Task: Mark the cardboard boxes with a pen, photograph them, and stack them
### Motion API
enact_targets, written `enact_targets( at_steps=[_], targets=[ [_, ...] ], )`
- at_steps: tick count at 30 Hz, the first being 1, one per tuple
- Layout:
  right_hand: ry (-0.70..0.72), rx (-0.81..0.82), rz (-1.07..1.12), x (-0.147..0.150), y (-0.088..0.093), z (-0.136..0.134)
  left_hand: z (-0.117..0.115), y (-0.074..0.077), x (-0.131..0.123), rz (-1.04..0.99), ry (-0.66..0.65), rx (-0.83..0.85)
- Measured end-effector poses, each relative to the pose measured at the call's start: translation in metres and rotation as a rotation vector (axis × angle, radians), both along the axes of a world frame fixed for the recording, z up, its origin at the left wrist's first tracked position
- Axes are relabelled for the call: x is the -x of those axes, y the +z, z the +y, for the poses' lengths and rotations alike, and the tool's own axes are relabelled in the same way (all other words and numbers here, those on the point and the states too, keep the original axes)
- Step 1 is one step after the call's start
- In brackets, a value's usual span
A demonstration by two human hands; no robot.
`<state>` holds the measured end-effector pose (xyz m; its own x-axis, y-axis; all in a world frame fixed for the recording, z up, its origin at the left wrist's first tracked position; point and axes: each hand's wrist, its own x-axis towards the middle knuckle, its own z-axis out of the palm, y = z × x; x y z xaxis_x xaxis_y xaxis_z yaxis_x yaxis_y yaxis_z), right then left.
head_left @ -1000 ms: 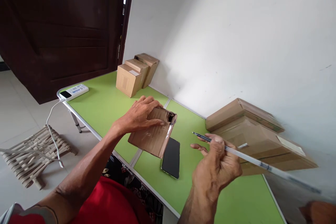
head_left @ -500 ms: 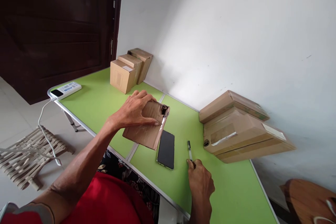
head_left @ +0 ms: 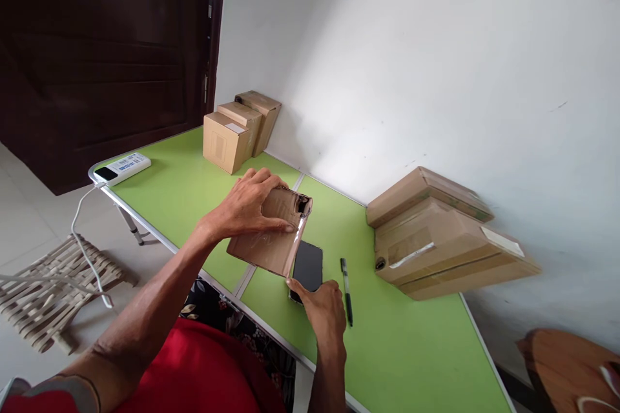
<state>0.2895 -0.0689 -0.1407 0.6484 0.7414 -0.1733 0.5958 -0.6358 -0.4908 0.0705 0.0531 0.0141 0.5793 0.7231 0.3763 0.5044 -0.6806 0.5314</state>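
Note:
My left hand [head_left: 247,204] lies flat on top of a small brown cardboard parcel [head_left: 274,242] wrapped in clear tape, pressing it onto the green table [head_left: 411,348]. A black phone [head_left: 309,261] lies face up just right of the parcel. My right hand [head_left: 322,313] covers the phone's near end, fingers curled round its edge. A black pen [head_left: 345,290] lies loose on the table right of that hand, touching nothing.
Two large flat cardboard boxes [head_left: 445,239] are stacked by the wall at right. Three small boxes [head_left: 239,129] stand at the table's far corner. A white power bank [head_left: 123,166] with a hanging cable sits at the left edge. A woven stool [head_left: 43,290] stands on the floor.
My right hand has set the pen down on the table and moved left onto the near end of the phone. My left hand has stayed on the parcel.

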Motion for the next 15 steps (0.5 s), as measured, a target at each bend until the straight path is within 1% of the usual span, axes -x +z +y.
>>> enact_targets(
  at_steps=[3, 5, 8, 9, 11, 12, 14, 15],
  targets=[
    [-0.021, -0.087, 0.186, -0.008, -0.004, -0.002, 0.000, -0.002, 0.000, -0.007, 0.001, -0.008],
    [-0.013, -0.156, 0.339, -0.008, -0.008, -0.008, 0.001, -0.003, 0.000, -0.004, 0.001, -0.012],
    [0.004, -0.243, 0.553, -0.002, -0.012, -0.026, 0.002, -0.005, 0.000, 0.001, -0.003, -0.010],
    [-0.005, -0.281, 0.654, 0.001, -0.011, -0.034, 0.002, -0.005, 0.000, 0.001, -0.004, -0.011],
    [-0.071, -0.384, 0.909, 0.005, -0.005, -0.051, 0.002, -0.006, 0.000, 0.001, -0.009, -0.015],
    [-0.121, -0.444, 1.037, 0.007, 0.001, -0.058, 0.002, -0.007, 0.000, 0.001, -0.010, -0.019],
    [-0.204, -0.563, 1.209, 0.011, 0.019, -0.068, 0.002, -0.008, -0.001, 0.000, -0.012, -0.026],
    [-0.208, -0.610, 1.238, 0.014, 0.030, -0.070, 0.002, -0.008, -0.001, 0.000, -0.013, -0.029]
  ],
)
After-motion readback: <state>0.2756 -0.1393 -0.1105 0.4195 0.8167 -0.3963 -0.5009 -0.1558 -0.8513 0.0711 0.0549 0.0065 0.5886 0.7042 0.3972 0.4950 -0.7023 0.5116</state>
